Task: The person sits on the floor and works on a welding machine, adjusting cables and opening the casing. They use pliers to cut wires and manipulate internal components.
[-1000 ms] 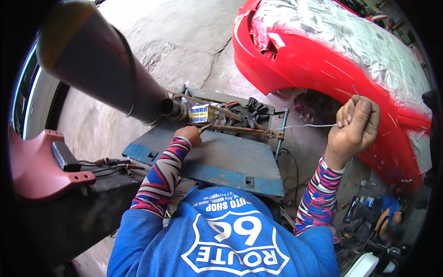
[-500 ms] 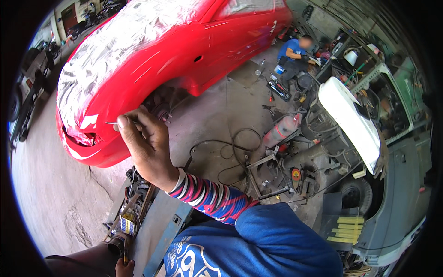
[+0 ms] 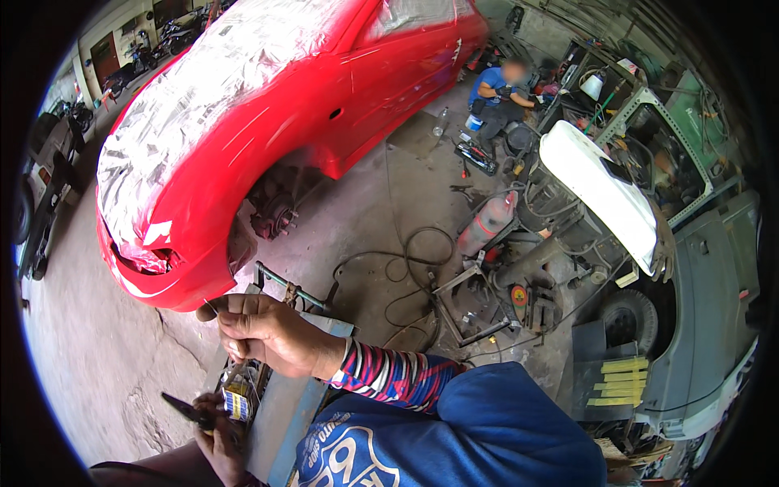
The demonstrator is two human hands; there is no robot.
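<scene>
My right hand (image 3: 272, 331), its arm in a striped sleeve, is closed in a pinch in front of the red car's front corner. A thin wire-like metal piece (image 3: 210, 308) sticks up from its fingertips. Lower down, my left hand (image 3: 224, 445) grips a dark hand tool (image 3: 188, 411) whose tapered end points up and left; its exact kind cannot be made out. Just beyond both hands is the red car (image 3: 300, 114), with silvery masking sheet (image 3: 195, 97) over its hood and its front wheel off.
A blue-grey bench or panel (image 3: 284, 422) lies beside my hands, with a small labelled container (image 3: 237, 403). Black hose (image 3: 381, 256) loops over the floor near a red-grey cylinder (image 3: 487, 223). A white body panel (image 3: 596, 191) stands at right. A co-worker in blue (image 3: 495, 85) sits behind.
My right hand has come down and nearer, still pinching the thin piece. My left hand has risen with the dark tool, now closer to the right. The view has shifted slightly.
</scene>
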